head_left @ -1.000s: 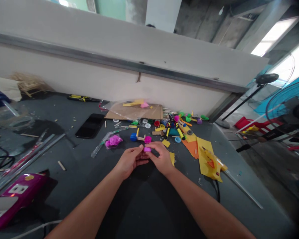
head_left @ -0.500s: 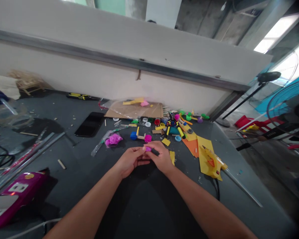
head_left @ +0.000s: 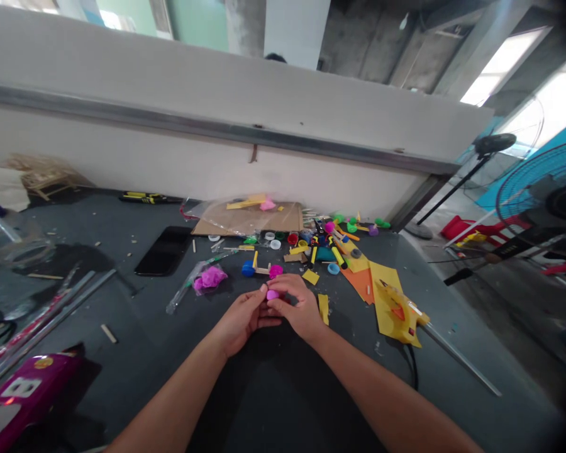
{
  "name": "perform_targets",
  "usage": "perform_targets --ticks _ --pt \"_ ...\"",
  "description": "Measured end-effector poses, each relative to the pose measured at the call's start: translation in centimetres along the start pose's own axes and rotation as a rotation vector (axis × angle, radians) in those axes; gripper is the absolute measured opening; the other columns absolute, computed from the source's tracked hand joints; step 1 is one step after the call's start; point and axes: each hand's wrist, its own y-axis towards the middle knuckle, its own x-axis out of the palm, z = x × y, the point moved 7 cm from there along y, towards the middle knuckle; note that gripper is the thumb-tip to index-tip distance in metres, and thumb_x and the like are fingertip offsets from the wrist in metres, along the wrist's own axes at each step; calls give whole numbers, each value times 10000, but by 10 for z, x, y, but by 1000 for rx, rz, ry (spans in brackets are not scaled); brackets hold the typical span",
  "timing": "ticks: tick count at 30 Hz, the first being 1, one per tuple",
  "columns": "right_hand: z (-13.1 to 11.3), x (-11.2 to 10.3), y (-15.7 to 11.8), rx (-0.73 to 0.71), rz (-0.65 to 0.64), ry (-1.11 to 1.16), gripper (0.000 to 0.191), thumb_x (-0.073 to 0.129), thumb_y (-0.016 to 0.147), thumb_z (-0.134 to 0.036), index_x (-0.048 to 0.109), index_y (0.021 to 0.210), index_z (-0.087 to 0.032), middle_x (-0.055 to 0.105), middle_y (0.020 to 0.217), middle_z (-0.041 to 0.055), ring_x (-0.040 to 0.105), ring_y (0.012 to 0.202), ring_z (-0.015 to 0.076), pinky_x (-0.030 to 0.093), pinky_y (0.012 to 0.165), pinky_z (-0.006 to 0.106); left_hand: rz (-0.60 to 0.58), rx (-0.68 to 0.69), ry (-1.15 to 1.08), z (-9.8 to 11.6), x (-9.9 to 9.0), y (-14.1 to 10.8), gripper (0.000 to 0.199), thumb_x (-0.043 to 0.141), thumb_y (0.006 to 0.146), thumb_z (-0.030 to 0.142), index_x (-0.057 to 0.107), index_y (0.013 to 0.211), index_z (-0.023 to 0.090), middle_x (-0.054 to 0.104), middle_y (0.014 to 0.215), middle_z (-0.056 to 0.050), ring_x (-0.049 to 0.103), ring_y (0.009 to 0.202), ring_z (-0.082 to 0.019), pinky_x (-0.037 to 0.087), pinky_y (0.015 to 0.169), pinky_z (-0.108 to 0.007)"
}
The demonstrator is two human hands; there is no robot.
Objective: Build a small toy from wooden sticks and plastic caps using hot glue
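What a tight little grip: the left hand (head_left: pixel 243 324) and the right hand (head_left: pixel 298 308) were pressed close together low over the dark tabletop (head_left: pixel 136 314), fingertips pinching a small magenta cap (head_left: pixel 272 294) between them! Just beyond sat a little wooden stick frame (head_left: pixel 263 271) with a blue cap (head_left: pixel 248 269) at one end and a magenta knobbly piece (head_left: pixel 276 271) at the other (that one just beside the right hand's fingers), while a plastic bag of pink clay (head_left: pixel 207 279) lay to the left and a yellow glue gun (head_left: pixel 399 311) rested on yellow card (head_left: pixel 381 277) to the right.

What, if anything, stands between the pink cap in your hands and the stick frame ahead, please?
Nothing visible: only bare dark tabletop separates the pink cap, held by the left hand and right hand, from the stick frame.
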Motion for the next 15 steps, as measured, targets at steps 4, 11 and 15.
perform_targets --ticks 4,11,15 --pt "2 -2 -1 7 9 -36 152 667 748 -269 672 899 -274 670 967 32 558 1016 214 410 921 411 61 19 -17 2 -1 0 226 633 772 342 638 797 117 643 721 -52 617 658 -130 551 634 -270" --pt "0 -5 -3 -15 14 -113 157 607 780 -240 650 931 -257 650 1020 34 539 1047 207 389 947 412 108 28 -60 2 -4 1 177 643 771 289 636 793 114 643 702 -48 612 643 -122 554 636 -268" --pt "-1 -3 -3 -34 -13 -128 202 623 762 -214 647 957 -259 652 1022 27 540 1046 197 390 954 400 103 24 -28 0 -5 2 182 667 749 286 644 774 107 647 699 -46 612 650 -118 551 648 -260"
